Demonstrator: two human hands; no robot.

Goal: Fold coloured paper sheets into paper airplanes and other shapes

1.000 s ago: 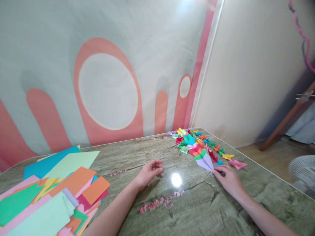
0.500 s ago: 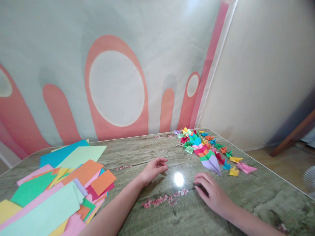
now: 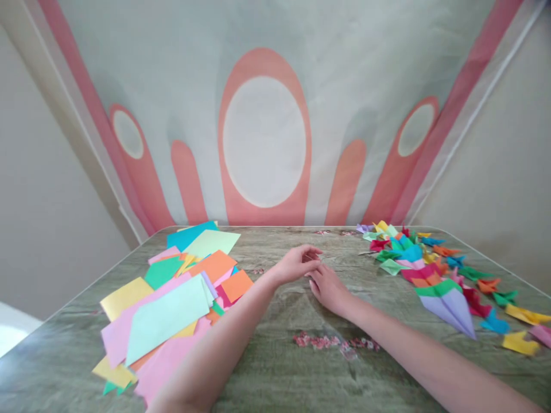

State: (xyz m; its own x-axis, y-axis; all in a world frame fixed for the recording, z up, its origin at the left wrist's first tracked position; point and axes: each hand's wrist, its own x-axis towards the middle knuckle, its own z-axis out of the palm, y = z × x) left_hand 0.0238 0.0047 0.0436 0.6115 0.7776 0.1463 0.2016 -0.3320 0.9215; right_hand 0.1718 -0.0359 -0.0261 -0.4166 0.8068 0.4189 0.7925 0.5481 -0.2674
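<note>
Above the middle of the wood-patterned table [image 3: 267, 355], my left hand [image 3: 297, 264] reaches in from the left, its fingers loosely stretched and holding nothing. My right hand [image 3: 330, 291] meets it, fingertips at the left hand's thumb and palm; some of its fingers are partly hidden there. Its thumb stands a little apart, and no object shows in it. Left of my left arm lies a loose pile of coloured paper sheets, with a pale mint sheet [image 3: 167, 318] on top. Folded paper pieces spread over the right side, among them a lilac and green paper plane [image 3: 447, 304].
An orange paper square [image 3: 236, 285] lies at the pile's right edge. Yellow folded paper [image 3: 520, 343] sits near the right table edge. A printed pink blossom pattern [image 3: 318, 341] runs across the tabletop. Behind the table hangs a backdrop [image 3: 336, 74] with pink and white shapes.
The view has turned left, so the table now sits more squarely in it. My hands, apart before, have come together over the middle of the table.
</note>
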